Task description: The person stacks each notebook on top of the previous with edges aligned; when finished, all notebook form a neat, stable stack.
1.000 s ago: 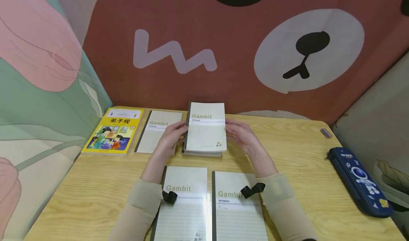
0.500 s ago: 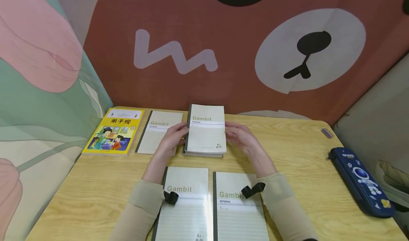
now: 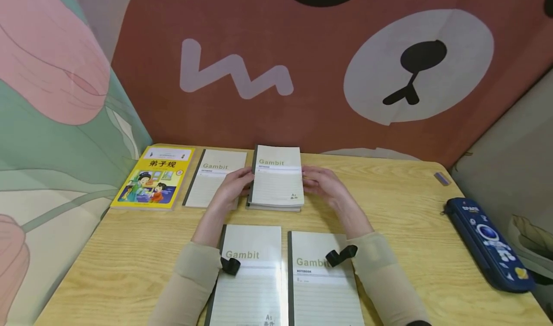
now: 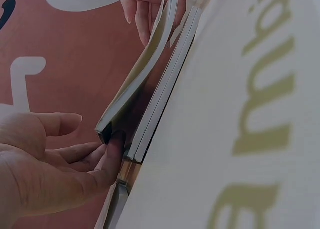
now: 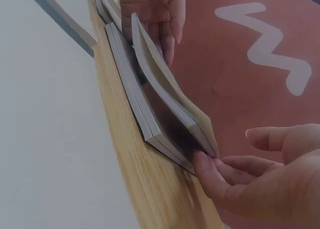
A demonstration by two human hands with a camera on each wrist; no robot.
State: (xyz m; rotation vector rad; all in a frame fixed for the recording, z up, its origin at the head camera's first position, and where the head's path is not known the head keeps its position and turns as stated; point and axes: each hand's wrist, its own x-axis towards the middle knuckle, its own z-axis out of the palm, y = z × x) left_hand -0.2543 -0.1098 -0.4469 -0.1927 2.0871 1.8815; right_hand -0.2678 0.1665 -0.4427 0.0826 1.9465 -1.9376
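Observation:
My left hand (image 3: 231,187) and right hand (image 3: 326,187) hold a white Gambit notebook (image 3: 278,182) by its two sides at the back of the table. Underneath lies a small stack of notebooks (image 5: 132,91); in the wrist views a wedge-shaped gap separates it from the held one. Fingertips of the left hand (image 4: 65,164) reach under the dark spine edge, and its thumb stands clear of the cover. The right hand (image 5: 260,174) supports the opposite edge from below, thumb likewise apart. The held notebook (image 4: 137,84) bows slightly, its cover lifting from the pages.
Left of the stack lie another Gambit notebook (image 3: 205,187) and a yellow picture book (image 3: 151,177). Two more notebooks, one left (image 3: 248,287) and one right (image 3: 326,297), lie below the forearms. A blue pencil case (image 3: 488,244) and a small eraser-like block (image 3: 442,178) are at right.
The held notebook has come down and toward me, so its lower edge now nearly lines up with the stack. Both hands have stayed at its sides, the right shifting slightly left.

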